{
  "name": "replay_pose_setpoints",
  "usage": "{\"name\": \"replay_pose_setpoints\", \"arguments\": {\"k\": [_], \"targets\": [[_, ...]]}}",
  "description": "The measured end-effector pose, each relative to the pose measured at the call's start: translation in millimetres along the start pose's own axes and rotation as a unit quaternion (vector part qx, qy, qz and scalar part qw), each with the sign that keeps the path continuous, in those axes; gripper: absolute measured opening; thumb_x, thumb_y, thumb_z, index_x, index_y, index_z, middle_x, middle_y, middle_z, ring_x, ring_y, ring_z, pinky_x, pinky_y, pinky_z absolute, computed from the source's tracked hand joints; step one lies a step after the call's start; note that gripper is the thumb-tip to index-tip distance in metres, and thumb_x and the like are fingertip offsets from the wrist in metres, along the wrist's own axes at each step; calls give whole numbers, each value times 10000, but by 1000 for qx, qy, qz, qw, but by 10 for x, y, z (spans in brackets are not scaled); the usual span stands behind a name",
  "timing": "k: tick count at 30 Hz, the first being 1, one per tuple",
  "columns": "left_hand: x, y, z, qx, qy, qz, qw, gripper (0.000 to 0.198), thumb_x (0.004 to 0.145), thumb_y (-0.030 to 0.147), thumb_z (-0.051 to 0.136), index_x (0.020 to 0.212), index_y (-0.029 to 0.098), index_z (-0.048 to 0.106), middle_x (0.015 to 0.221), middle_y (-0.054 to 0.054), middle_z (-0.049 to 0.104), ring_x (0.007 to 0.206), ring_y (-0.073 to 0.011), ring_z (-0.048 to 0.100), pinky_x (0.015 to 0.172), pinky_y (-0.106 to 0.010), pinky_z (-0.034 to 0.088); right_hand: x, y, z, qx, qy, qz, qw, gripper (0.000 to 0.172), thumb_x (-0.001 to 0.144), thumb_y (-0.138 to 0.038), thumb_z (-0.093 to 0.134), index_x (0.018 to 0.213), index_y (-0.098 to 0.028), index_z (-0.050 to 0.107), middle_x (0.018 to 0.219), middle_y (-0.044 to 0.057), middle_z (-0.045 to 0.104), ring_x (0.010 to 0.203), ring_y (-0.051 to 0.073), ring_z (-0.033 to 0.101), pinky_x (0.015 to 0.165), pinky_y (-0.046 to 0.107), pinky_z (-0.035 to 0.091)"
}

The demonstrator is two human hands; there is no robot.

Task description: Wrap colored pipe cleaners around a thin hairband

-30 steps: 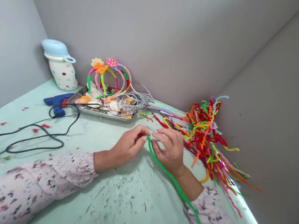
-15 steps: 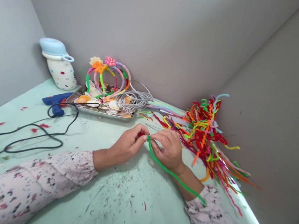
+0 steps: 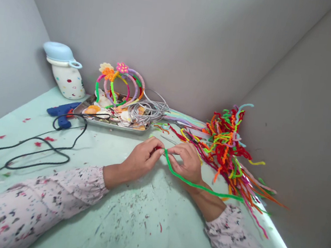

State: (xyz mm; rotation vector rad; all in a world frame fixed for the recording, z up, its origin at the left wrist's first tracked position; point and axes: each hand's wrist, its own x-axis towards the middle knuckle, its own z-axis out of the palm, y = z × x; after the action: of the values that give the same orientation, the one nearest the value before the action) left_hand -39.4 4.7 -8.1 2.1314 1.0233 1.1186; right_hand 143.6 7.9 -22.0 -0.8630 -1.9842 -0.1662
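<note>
Both hands meet in front of me above the table, fingertips almost touching. My left hand [image 3: 141, 158] is closed in a pinch on a small red fuzzy piece, which looks like pipe cleaner and is mostly covered by the fingers. From the meeting point runs a green pipe cleaner [image 3: 187, 181], its long tail passing over my right wrist and out to the right. My right hand [image 3: 187, 162] has thumb and forefinger pinched at the green strand's near end, beside the left fingertips. How the red and green parts join is too small to make out.
Behind the hands stands a metal tray [image 3: 113, 126] holding shells, grey wire coils [image 3: 147, 111] and colourful headbands [image 3: 128, 80]. A heap of pipe cleaners [image 3: 226, 144] lies at right. To the left are a blue glue gun [image 3: 63, 112], its black cord [image 3: 55, 149] and a bottle [image 3: 67, 80].
The green pipe cleaner's free tail has swung up and away to the right, from lying along my right forearm to crossing the wrist. Both hands stay nearly in place.
</note>
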Motion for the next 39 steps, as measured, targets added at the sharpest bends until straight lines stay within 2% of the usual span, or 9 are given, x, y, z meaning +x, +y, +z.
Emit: {"name": "replay_pose_setpoints", "arguments": {"k": [8, 13, 24, 29, 35, 39], "targets": [[0, 1, 1, 9, -9, 9, 1000, 132, 919, 226, 437, 857, 172, 540, 791, -18, 538, 747, -153, 492, 684, -271, 370, -7, -59, 3, 62, 14, 60, 996, 32, 824, -204, 635, 836, -231, 622, 779, 13, 646, 761, 176, 593, 712, 345, 483], [-1, -10, 8, 7, -13, 18, 1000, 135, 922, 226, 434, 861, 172, 542, 802, -25, 543, 763, -158, 493, 696, -275, 371, -15, -80, -29, 107, -21, 107, 988, 57, 814, -233, 658, 838, -222, 607, 790, 17, 624, 769, 174, 587, 707, 335, 482], [0, -17, 13, 3, -26, 20, 999, 125, 910, 198, 439, 855, 168, 546, 788, -21, 526, 762, -157, 487, 705, -277, 373, -9, -77, -1, 241, -53, 227, 942, 59, 778, -241, 678, 768, -202, 635, 731, -8, 618, 723, 154, 602, 707, 307, 480], [-3, -44, 24, 3, -25, 17, 1000, 131, 912, 212, 437, 852, 173, 547, 791, -22, 537, 766, -161, 492, 697, -276, 374, 3, -68, -8, 240, -60, 229, 941, 67, 779, -258, 670, 761, -200, 640, 730, -4, 635, 713, 156, 608, 683, 298, 487], [2, -47, 31, 3, -10, -3, 1000, 127, 914, 233, 446, 860, 173, 545, 797, -20, 545, 761, -159, 495, 687, -275, 376, 15, -66, -15, 192, -62, 197, 959, 52, 824, -262, 623, 833, -212, 637, 795, 9, 650, 798, 177, 617, 779, 338, 482], [3, -39, 31, 2, -11, -5, 1000, 120, 911, 223, 450, 855, 167, 540, 792, -17, 539, 752, -152, 490, 688, -272, 376, -8, -63, -11, 179, -58, 193, 963, 69, 847, -264, 596, 841, -208, 635, 820, 20, 653, 821, 182, 605, 785, 337, 471]]}}
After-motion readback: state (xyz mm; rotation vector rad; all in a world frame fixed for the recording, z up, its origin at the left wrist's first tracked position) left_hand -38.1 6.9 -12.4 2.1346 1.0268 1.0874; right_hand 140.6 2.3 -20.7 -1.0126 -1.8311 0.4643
